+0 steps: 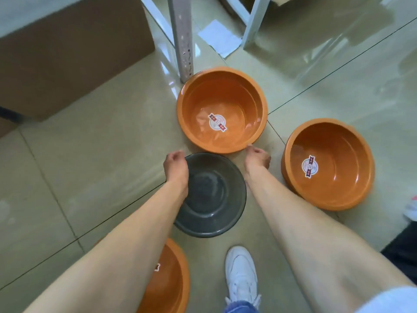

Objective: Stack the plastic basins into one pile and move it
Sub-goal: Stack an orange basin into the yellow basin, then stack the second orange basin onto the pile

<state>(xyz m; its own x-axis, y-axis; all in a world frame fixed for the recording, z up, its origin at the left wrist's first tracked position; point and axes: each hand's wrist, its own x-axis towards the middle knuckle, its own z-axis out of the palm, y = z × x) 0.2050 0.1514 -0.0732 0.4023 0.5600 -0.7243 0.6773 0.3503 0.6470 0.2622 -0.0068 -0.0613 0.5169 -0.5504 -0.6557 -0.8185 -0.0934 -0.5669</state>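
Note:
Several plastic basins stand on the tiled floor. A dark grey basin (214, 199) sits in the middle between my arms. Beyond it is an orange basin (222, 107) with a round sticker inside. A second orange basin (329, 166) stands to the right, and a third orange basin (171, 279) shows partly under my left forearm. My left hand (176, 168) hovers at the grey basin's left rim, fingers curled, holding nothing. My right hand (256, 159) is near the far orange basin's front rim, fingers curled, with nothing visibly gripped.
A cardboard box (67, 53) stands at the back left. A perforated metal post (182, 37) rises just behind the far orange basin, with white frame legs (252, 23) and a paper sheet (220, 38) beyond. My white shoe (241, 274) is at the bottom.

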